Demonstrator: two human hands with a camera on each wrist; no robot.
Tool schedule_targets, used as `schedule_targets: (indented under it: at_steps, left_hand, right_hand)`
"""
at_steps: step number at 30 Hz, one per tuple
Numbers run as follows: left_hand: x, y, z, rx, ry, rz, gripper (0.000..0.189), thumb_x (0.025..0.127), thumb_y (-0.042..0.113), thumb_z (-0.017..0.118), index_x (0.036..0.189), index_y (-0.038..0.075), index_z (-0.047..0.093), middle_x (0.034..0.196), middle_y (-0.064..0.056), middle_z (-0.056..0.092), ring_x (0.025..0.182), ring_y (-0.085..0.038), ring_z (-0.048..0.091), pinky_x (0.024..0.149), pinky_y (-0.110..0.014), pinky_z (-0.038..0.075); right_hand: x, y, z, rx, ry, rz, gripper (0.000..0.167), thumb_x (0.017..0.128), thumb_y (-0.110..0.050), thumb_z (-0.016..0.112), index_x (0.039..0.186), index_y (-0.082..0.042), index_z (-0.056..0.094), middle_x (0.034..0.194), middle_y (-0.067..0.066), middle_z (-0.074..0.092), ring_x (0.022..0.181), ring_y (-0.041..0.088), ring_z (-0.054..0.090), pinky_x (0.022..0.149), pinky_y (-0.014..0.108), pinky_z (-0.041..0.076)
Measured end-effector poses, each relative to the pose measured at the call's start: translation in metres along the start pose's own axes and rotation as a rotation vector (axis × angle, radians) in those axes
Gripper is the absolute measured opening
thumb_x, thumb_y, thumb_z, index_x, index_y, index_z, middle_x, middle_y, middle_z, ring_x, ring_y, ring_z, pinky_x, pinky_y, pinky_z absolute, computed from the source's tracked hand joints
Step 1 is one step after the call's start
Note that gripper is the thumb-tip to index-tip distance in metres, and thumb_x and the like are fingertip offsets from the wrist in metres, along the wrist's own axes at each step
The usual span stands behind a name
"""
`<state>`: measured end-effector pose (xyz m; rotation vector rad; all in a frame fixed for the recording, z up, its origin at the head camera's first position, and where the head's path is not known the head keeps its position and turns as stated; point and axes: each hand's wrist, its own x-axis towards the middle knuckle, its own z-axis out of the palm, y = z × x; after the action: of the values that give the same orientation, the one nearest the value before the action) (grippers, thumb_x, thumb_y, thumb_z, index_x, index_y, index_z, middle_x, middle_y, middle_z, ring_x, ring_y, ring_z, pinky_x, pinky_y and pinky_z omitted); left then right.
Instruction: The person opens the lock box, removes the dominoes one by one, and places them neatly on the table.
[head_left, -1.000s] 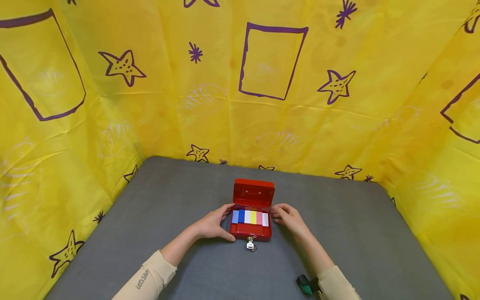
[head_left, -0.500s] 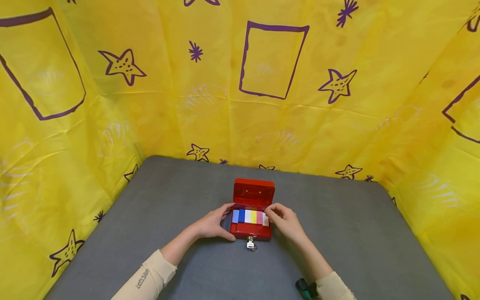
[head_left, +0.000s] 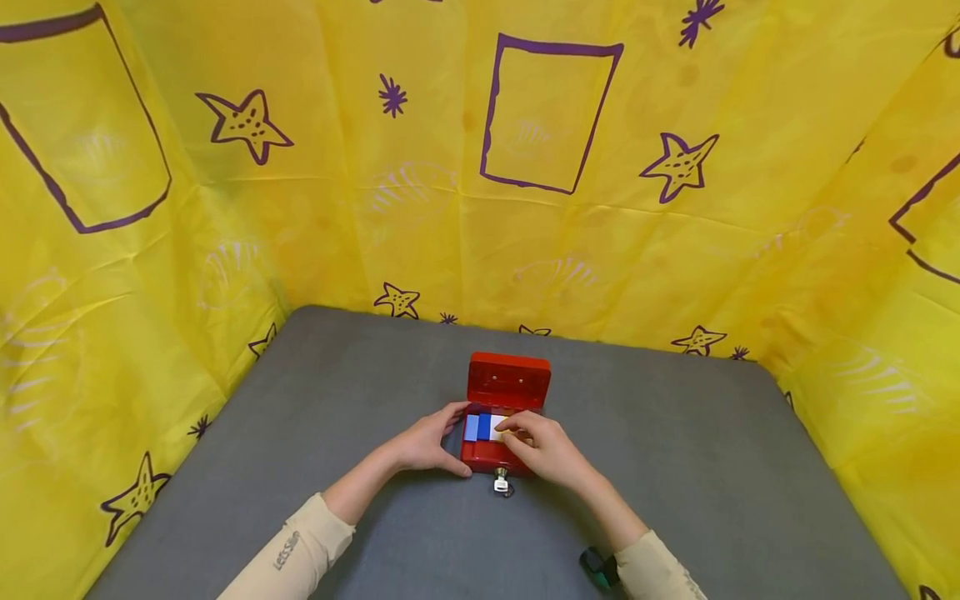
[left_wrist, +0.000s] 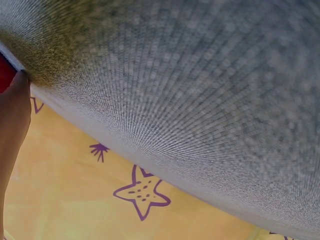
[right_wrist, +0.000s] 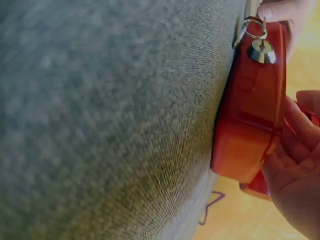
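A small red metal cash box [head_left: 487, 456] sits on the grey table, its lid [head_left: 508, 381] standing up at the back. Inside lies a row of coloured strips; light blue, dark blue [head_left: 483, 427] and white ones show, with a bit of yellow. My left hand [head_left: 426, 442] grips the box's left side, thumb at the front corner and fingers at the rear. Over the right part of the row is my right hand [head_left: 549, 450], loosely bent fingertips at the yellow strip, covering the strips beyond. A key [head_left: 501, 483] on a ring hangs from the front lock [right_wrist: 262, 51].
The grey table [head_left: 360, 367] extends around the box. Yellow cloth [head_left: 337, 208] with purple starfish drawings hangs behind it and along both sides. A dark band [head_left: 598, 568] is on the right wrist.
My right hand has moved left from beside the box's right edge, past the rightmost white strip, to the yellow strip. The left hand keeps its place on the box.
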<state>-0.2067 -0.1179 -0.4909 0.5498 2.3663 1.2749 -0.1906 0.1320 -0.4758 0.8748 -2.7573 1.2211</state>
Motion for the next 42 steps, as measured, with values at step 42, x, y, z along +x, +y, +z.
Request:
schedule_targets:
  at_steps: [42]
  left_hand:
    - [0.0, -0.003, 0.0, 0.0, -0.01, 0.072, 0.101, 0.071, 0.021, 0.088, 0.149, 0.004, 0.028, 0.15, -0.019, 0.037, 0.134, -0.037, 0.042, 0.11, -0.047, 0.035]
  right_hand:
    - [0.011, -0.015, 0.02, -0.237, -0.3, -0.162, 0.036, 0.102, -0.027, 0.049, 0.128, -0.008, 0.064, 0.133, 0.008, 0.06, 0.132, 0.029, 0.046, 0.112, 0.046, 0.031]
